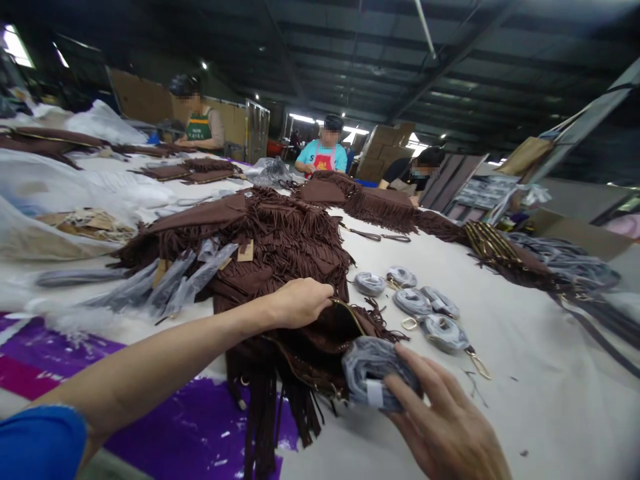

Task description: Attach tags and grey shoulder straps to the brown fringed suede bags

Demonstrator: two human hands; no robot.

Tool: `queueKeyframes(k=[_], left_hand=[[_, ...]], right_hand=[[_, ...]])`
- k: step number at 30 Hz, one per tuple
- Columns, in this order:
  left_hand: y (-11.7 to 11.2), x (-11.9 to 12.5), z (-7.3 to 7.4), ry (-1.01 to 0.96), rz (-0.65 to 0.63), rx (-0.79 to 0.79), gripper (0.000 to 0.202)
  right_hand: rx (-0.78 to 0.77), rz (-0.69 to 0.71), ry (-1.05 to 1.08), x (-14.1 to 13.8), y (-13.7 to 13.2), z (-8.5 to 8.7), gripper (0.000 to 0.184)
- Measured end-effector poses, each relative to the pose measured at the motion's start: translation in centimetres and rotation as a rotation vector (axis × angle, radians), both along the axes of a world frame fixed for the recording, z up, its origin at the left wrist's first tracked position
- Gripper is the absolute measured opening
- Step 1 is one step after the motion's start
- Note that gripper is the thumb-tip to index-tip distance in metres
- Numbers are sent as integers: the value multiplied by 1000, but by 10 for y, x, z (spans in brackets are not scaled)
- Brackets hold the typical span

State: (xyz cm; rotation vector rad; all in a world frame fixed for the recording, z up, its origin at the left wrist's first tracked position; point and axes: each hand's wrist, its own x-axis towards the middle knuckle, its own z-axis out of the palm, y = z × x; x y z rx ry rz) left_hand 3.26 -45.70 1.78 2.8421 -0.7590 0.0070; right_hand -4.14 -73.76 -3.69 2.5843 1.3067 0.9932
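My left hand [299, 302] is closed on the upper edge of a brown fringed bag [320, 343] and holds its mouth open at the near side of the table. My right hand [443, 417] grips a coiled strap wrapped in grey plastic [373, 373], pressing it against the bag's opening. Several more wrapped coiled straps [415, 303] with gold clasps lie on the white table [525, 373] just right of the bag. Behind the bag rises a pile of brown fringed bags [270, 233] with paper tags.
Three other people stand or sit at the far side of the table, with more brown bags [370, 200] before them. Clear plastic bags [55, 180] lie at the left, a purple sheet [190, 433] under the near edge, and dark straps [565, 267] at the right.
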Motion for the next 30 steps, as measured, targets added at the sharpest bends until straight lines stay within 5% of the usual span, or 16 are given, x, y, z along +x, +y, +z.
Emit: queueKeyframes(k=[11,14,18,19,21,24,27,30], left_hand=[[10,23,2,90,-10,-270,25],[12,24,-1,119,-20,-268,25],[21,1,-10,126,-173,-108,14],[23,-7,-15,83,-209,-24,25],[26,-22,-24,-36,-229,127,45],[24,-32,-33,-83,-185,213,32],[19,-23,-26,-39,-74,92,15],[15,-11,-10,-26,37,-191,16]], right_hand=[[-227,235,-148,-7,23,-10,21],[-202,180,-96,-6,30,-17,20],[-120,-66,-56,-4,24,-30,28],[-97,-104,-61,-3,21,-33,30],[-56,-141,-86,-1,14,-38,34],[-23,-128,-153,2,8,-42,34],[-29,-72,-203,-1,8,-43,30],[-50,9,-179,-9,11,-46,28]])
